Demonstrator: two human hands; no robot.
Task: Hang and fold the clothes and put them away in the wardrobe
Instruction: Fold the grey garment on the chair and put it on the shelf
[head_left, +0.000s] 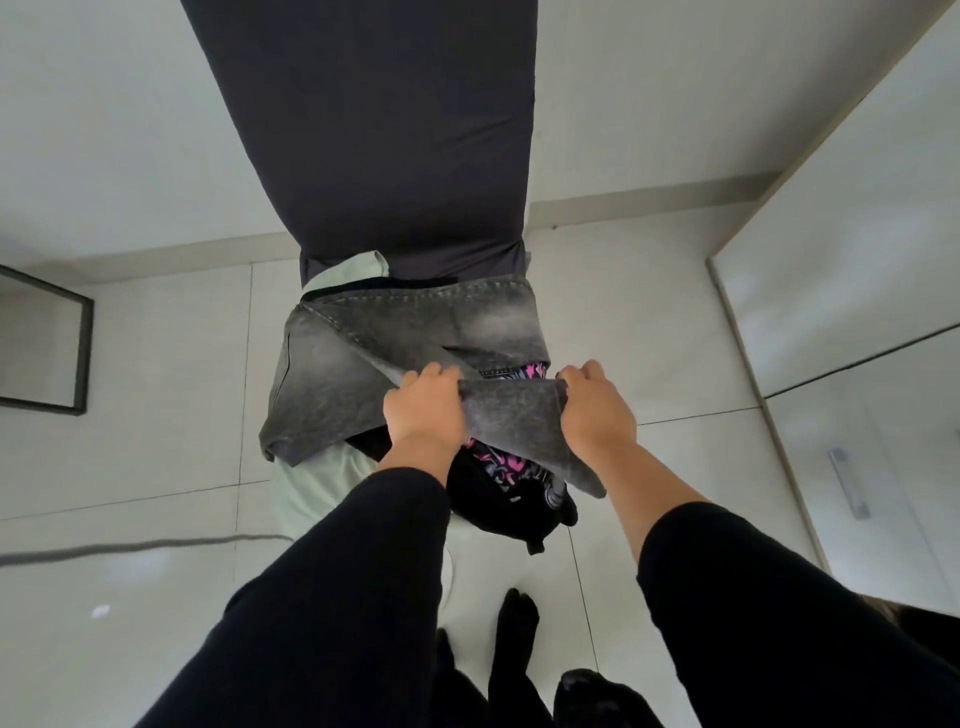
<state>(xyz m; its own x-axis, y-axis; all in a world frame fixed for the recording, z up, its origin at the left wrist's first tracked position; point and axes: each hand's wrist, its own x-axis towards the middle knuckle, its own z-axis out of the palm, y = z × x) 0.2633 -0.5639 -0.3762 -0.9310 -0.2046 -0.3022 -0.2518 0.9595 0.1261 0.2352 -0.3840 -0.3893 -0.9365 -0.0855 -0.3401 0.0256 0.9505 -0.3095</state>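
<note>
Both hands pinch one edge of the grey jeans (410, 332), the left hand (423, 408) and right hand (597, 410) near each other with fingers curled over the hem, a short span of denim taut between them; the rest of the faded, stitched denim lies beyond the hands on a heap of clothes at the end of a dark padded board (363, 130); under it lie a pale green garment (317, 483) and a black one with pink print (506, 483); white wardrobe doors (857, 312) stand to the right.
</note>
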